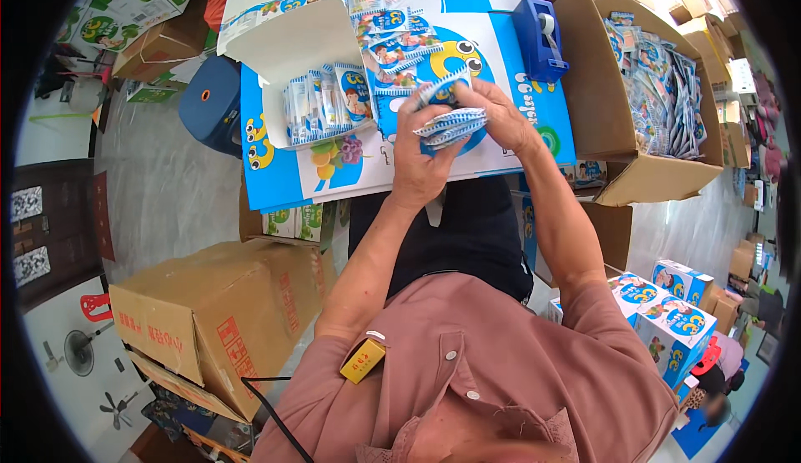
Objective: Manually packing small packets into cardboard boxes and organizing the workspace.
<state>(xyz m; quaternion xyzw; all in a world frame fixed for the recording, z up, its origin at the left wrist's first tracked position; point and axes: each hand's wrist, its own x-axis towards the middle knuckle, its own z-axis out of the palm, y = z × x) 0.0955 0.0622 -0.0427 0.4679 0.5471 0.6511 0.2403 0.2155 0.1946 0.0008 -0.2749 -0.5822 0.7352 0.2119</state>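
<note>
My left hand (415,167) is closed around a small stack of blue-and-white sachets (452,128). Against the upper part of that stack, my right hand (503,119) pinches a sachet with its fingers; its fingertips are partly hidden. Both hands are above a blue-and-white printed cardboard surface (350,175). Left of them is an open white carton (288,46), with sachets standing in a row (324,104) inside. More sachets (399,44) lie overlapping just beyond my hands.
A blue tape dispenser (538,42) stands at the right, with a green tape roll (547,140) nearer me. Beyond it, a large brown box (588,71) holds many sachets. A blue stool (209,106) and closed brown carton (238,321) are at left.
</note>
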